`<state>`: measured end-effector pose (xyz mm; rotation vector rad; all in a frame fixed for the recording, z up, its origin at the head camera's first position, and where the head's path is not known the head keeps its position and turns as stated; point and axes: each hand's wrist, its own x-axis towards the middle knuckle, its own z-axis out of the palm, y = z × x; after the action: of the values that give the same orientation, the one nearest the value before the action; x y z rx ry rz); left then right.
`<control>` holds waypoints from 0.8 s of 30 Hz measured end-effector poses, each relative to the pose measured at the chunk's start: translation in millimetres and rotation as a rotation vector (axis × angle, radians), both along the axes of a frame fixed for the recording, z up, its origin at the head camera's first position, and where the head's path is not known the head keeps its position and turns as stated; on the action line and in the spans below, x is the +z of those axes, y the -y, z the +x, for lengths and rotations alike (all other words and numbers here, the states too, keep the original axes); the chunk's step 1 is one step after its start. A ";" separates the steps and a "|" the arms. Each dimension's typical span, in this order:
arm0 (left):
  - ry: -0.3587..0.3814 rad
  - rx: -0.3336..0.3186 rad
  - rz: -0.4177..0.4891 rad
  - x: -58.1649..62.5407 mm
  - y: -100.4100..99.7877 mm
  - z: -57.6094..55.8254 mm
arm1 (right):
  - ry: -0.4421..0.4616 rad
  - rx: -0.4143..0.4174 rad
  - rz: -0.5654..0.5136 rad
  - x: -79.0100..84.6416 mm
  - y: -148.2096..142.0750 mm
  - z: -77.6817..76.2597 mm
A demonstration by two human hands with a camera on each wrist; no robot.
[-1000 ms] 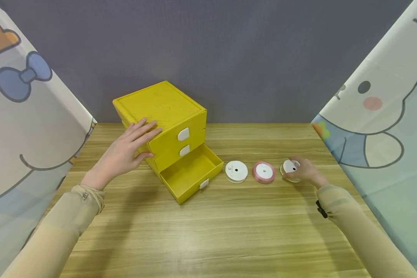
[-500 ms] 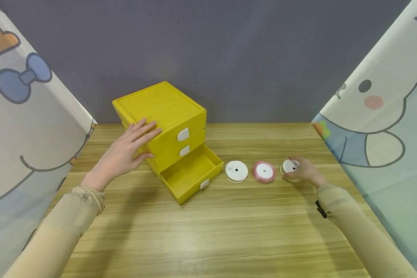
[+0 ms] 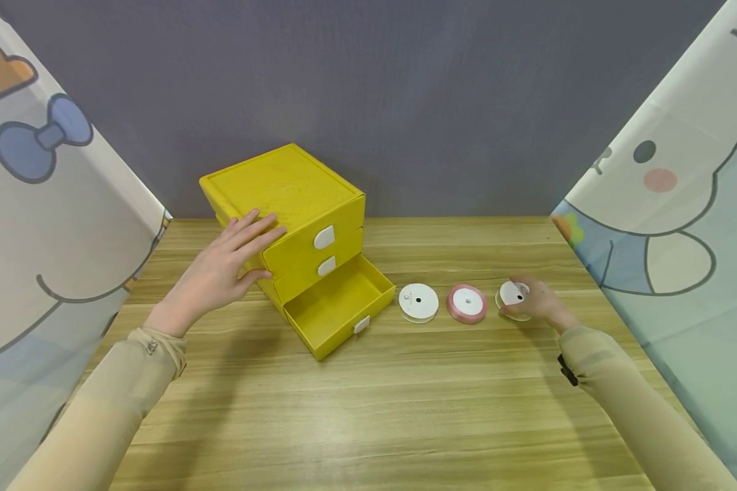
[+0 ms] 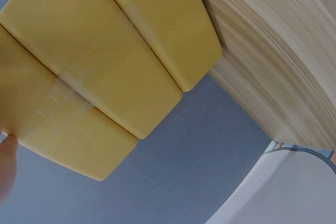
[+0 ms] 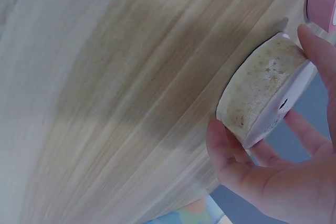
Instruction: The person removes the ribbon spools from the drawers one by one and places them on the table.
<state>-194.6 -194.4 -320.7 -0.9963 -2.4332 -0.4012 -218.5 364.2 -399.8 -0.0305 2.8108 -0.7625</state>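
Note:
My left hand [image 3: 216, 264] rests on the near left corner of a yellow drawer cabinet [image 3: 291, 184], fingers spread straight over the top edge and thumb against the side. In the left wrist view, the cabinet's side [image 4: 105, 61] fills the upper left, with one fingertip [image 4: 6, 161] at its edge. The bottom drawer [image 3: 338, 296] is pulled out and bare inside. At the right, my right hand [image 3: 542, 301] holds a ribbon spool [image 5: 265, 80] between thumb and fingers. That spool carries cream, gold-flecked ribbon between white discs, and stands with its rim close over the table.
Left of the held spool lie a pink ribbon spool [image 3: 459, 310] and a white-faced spool [image 3: 410, 308], the latter close to the drawer's corner. A grey wall [image 3: 454, 123] stands behind the wooden table [image 3: 374, 409], with cartoon-printed cloths on both sides.

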 end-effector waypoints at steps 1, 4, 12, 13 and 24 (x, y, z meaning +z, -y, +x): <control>-0.001 -0.001 0.002 -0.3 -0.1 0.0 | -0.003 0.000 0.003 -0.2 -0.2 0.0; -0.003 -0.005 0.008 -0.8 -0.2 0.1 | -0.020 0.006 0.027 -0.1 -0.4 0.8; -0.009 -0.005 0.003 -1.1 0.9 -0.9 | -0.001 -0.001 0.004 6.0 1.6 3.9; -0.009 -0.005 0.003 -1.1 1.0 -1.0 | -0.004 0.002 0.009 7.1 1.8 4.1; -0.011 -0.023 0.030 -1.5 1.8 -1.8 | -0.067 0.040 0.053 27.5 13.5 7.3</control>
<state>-196.4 -196.1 -322.2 -1.0115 -2.4008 -0.4369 -211.2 350.7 -372.3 -0.1044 2.8832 -0.6899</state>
